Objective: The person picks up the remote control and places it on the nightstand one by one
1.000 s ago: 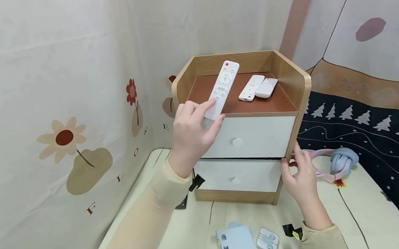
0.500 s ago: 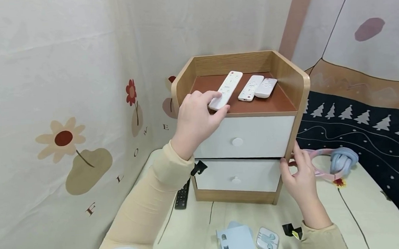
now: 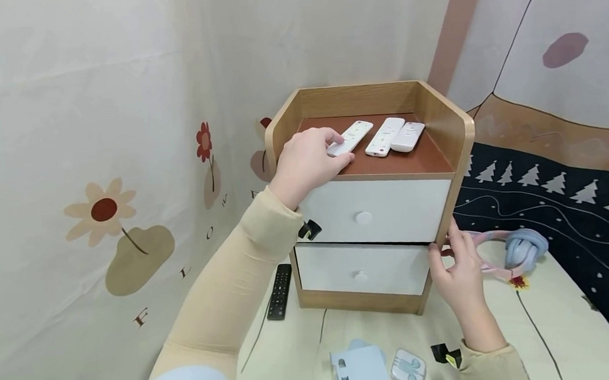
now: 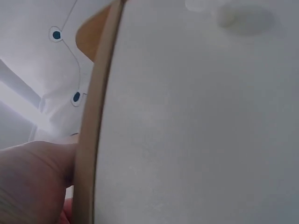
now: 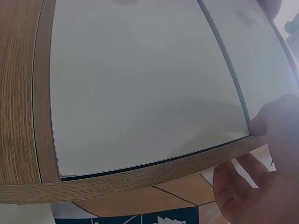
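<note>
My left hand [image 3: 310,162] pinches the near end of a white remote control [image 3: 357,132], low over the brown top shelf [image 3: 386,164] of a small wooden cabinet [image 3: 447,113]. Two more white remotes lie to its right, a slim one [image 3: 386,136] and a shorter one [image 3: 408,136], side by side. My right hand [image 3: 459,274] grips the cabinet's right edge, thumb on the front and fingers along the side, as the right wrist view also shows. Both white drawers, upper [image 3: 388,205] and lower [image 3: 391,266], are pushed in. The left wrist view shows the hand [image 4: 35,179] beside the cabinet's edge, its fingertips hidden.
A black remote [image 3: 280,291] lies left of the cabinet. In front are a light blue box [image 3: 362,369] and boxed earphones [image 3: 409,369]. A pink hairband [image 3: 495,272] with a blue knot [image 3: 526,249] lies to the right. Curtained walls [image 3: 123,79] stand behind and left.
My left hand has moved forward and up, lowering the white remote from a raised, tilted pose towards the shelf, left of the others. The black remote has come into view. My right hand stays put.
</note>
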`<state>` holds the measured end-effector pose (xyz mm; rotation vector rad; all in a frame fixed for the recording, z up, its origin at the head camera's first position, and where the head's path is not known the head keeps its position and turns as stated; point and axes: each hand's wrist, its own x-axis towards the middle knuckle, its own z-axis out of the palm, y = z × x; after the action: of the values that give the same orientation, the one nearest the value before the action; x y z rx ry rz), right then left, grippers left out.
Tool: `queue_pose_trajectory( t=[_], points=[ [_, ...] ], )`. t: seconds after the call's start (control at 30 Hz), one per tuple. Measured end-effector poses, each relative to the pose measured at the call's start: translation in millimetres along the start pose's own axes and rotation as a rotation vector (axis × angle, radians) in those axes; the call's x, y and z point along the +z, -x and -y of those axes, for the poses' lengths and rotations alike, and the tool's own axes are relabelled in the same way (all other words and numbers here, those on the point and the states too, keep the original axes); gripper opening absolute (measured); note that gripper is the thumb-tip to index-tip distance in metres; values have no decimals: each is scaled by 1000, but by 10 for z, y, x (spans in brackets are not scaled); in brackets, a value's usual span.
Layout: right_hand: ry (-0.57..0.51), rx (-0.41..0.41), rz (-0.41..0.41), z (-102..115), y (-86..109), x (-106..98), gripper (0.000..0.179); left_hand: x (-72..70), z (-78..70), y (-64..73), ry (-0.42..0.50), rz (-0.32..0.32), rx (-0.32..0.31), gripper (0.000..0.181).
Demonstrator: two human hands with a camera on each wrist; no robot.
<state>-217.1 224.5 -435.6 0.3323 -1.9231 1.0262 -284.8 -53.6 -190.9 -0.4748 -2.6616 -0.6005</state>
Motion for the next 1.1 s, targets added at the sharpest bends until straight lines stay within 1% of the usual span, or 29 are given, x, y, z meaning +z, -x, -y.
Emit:
queue_pose_trajectory(
  t=[0.2, 0.33, 0.53, 0.77, 0.93, 1.1],
  points=[
    [10, 9, 5, 8, -17, -8, 72, 7, -35, -198, -64, 66, -48, 42],
    [-1, 0, 0, 20, -17, 10, 69, 23, -67, -284, -91, 98, -64, 44],
    [-8, 18, 12, 37, 15, 48, 73, 67, -91, -343, -128, 126, -43, 43],
    [10, 57, 15, 38, 25, 30, 70, 94, -101, -372, -122, 143, -13, 46],
    [18, 66, 22, 40, 26, 16, 68, 91, -79, -407, -115, 186, -8, 49],
    [22, 66, 21, 36, 21, -1, 70, 95, -50, -452, -119, 216, 19, 51]
  ],
)
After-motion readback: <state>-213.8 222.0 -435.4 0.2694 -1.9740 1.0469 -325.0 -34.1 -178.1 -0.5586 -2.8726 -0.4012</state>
